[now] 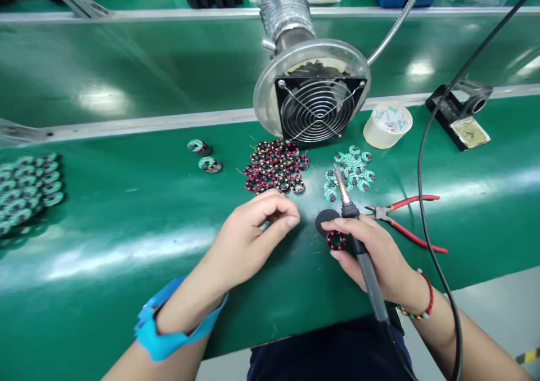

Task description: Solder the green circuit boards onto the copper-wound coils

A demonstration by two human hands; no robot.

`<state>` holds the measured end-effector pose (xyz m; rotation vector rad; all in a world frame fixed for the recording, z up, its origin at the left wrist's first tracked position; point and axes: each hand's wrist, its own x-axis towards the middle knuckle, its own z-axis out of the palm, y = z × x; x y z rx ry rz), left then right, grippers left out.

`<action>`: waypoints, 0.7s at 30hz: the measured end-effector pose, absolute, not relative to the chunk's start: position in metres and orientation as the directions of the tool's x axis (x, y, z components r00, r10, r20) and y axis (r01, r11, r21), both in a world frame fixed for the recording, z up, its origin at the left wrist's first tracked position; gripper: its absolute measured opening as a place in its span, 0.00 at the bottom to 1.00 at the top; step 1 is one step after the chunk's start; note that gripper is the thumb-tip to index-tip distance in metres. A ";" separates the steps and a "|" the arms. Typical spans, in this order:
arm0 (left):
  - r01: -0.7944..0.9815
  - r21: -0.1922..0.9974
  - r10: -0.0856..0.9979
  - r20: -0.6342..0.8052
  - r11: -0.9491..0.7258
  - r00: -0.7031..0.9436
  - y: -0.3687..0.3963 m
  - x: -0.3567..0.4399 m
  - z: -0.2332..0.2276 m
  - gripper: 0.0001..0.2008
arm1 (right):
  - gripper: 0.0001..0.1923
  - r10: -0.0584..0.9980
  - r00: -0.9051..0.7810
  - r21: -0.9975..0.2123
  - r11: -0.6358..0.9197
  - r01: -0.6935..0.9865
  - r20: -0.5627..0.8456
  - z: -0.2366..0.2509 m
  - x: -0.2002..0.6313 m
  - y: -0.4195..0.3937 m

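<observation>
My right hand (pixel 375 257) grips a soldering iron (pixel 356 234) whose tip points up toward a pile of small green round boards (pixel 352 173); its fingers also pinch a red-wound coil ring (pixel 336 240) beside a black round pad (pixel 325 219). My left hand (pixel 253 234), with a blue wrist strap (pixel 169 327), has its fingers curled together close to a pile of red and copper coil rings (pixel 276 167). What it pinches, if anything, is hidden by the fingers.
A fume extractor fan (pixel 314 108) on a ribbed duct stands behind the piles. Red-handled pliers (pixel 405 218), a tape roll (pixel 387 125) and an iron stand (pixel 462 113) lie to the right. Two finished pieces (pixel 205 156) and a green-capped batch (pixel 27 187) lie left.
</observation>
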<state>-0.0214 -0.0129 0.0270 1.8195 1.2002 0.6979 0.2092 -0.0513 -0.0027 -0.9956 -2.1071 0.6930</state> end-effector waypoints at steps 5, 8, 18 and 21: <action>0.363 0.932 0.827 -0.207 0.004 0.523 -0.019 -0.008 0.027 0.08 | 0.26 0.778 -0.494 -0.672 0.605 0.427 0.388 -0.004 0.206 -0.051; 0.380 0.925 0.831 -0.216 0.006 0.513 -0.020 -0.001 0.025 0.13 | 0.25 0.771 -0.501 -0.665 0.614 0.424 0.393 -0.007 0.205 -0.052; 0.236 0.961 0.984 -0.163 0.142 0.071 -0.010 -0.011 0.024 0.12 | 0.27 0.871 -0.379 -0.679 0.484 0.551 0.313 -0.002 0.212 -0.040; 0.289 0.953 0.990 -0.118 0.091 0.076 -0.012 -0.012 0.025 0.12 | 0.22 0.855 -0.449 -0.642 0.499 0.582 0.258 -0.009 0.206 -0.037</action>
